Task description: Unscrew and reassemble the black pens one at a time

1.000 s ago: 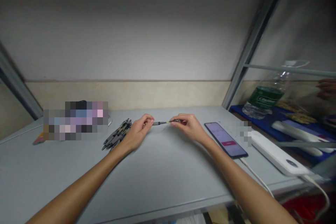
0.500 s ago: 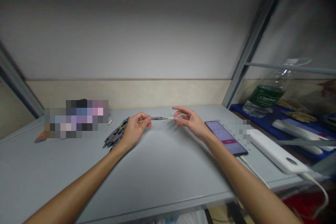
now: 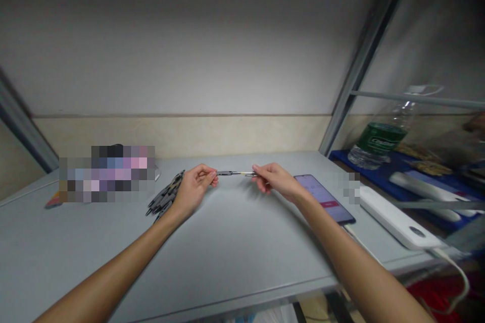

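Between my two hands a slim dark grey pen is held level above the table, with a thin pale section like a refill showing at its right. My left hand pinches the pen's left end between thumb and fingers. At the other end, my right hand is closed with thumb and index finger on the thin tip; a small part there is too fine to make out. Beside my left wrist lies a pile of similar grey pens, partly hidden by that hand.
Right of my right hand lies a phone with its screen lit. Beyond it are a white power bank with a cable and a large water bottle on a blue surface. A blurred-out heap sits at the left of the grey table.
My right hand's raised, spread fingers have closed onto the pen's thin end. My left hand keeps its pinch on the pen. The view has shifted slightly.
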`<state>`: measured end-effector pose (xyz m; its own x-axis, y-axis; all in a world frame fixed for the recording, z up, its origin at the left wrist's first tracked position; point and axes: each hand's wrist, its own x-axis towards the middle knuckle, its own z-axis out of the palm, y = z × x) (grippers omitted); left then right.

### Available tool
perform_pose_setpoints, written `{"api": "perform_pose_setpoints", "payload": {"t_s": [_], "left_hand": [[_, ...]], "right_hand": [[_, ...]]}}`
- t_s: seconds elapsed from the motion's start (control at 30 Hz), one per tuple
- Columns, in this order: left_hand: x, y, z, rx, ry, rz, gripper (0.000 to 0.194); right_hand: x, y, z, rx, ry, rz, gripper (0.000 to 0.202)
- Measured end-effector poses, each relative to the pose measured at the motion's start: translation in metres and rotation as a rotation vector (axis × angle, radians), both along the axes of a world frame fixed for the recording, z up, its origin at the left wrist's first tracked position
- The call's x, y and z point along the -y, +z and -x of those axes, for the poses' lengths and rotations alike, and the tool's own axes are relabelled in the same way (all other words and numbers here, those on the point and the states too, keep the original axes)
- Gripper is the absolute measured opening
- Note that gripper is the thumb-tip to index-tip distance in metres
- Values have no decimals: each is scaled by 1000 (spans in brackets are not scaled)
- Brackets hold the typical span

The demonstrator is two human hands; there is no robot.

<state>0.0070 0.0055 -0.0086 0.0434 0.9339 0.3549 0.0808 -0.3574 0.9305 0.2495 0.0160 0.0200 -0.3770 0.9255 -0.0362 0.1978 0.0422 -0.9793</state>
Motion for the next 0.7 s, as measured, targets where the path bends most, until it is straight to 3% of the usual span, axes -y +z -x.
{"api": "perform_pose_setpoints", "payload": {"t_s": [0.13, 0.3, 0.47, 0.7], "left_hand": [[1, 3, 0, 3, 19, -2, 25], [0, -1, 1, 18, 6, -6, 24], [1, -2, 0, 68, -24, 16, 23], [2, 0, -3, 65, -35, 56, 23]], "right_hand": [[0, 1, -1, -97, -29, -100, 37], [-2, -1, -2, -79, -11, -53, 32], [-4, -2, -1, -170, -55, -195, 35], [-8, -2, 0, -194, -90, -395, 20]]}}
